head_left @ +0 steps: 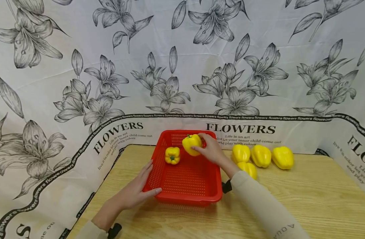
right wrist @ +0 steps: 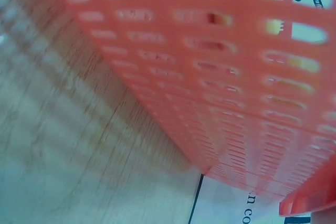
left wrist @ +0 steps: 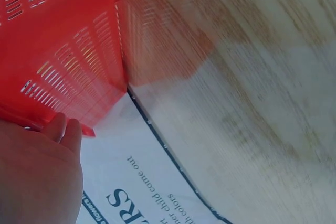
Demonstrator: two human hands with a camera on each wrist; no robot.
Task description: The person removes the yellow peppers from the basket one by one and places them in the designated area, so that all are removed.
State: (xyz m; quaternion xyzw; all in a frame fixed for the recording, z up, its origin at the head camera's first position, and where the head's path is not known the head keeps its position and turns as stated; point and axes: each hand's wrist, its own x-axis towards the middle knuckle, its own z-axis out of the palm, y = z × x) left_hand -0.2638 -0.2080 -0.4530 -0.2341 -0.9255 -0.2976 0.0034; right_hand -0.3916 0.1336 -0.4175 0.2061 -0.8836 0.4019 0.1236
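Observation:
My right hand [head_left: 210,148] holds a yellow bell pepper [head_left: 191,144] over the far part of the red plastic basket [head_left: 188,199], thumb on its near side. Another yellow bell pepper [head_left: 172,155], stem facing me, lies inside the basket toward the left. At the basket's front left corner rests my left hand [head_left: 137,187], its fingers stretched along the left side and its thumb on the front rim. The left wrist view shows that hand's fingertips [left wrist: 72,132] at the rim. In the right wrist view the slotted basket wall [right wrist: 210,103] hides the held pepper.
Right of the basket several yellow bell peppers [head_left: 261,156] sit grouped on the wooden table [head_left: 319,199], close to the right forearm. A white cloth [head_left: 176,49] with printed flowers and lettering hangs behind the table and along its sides.

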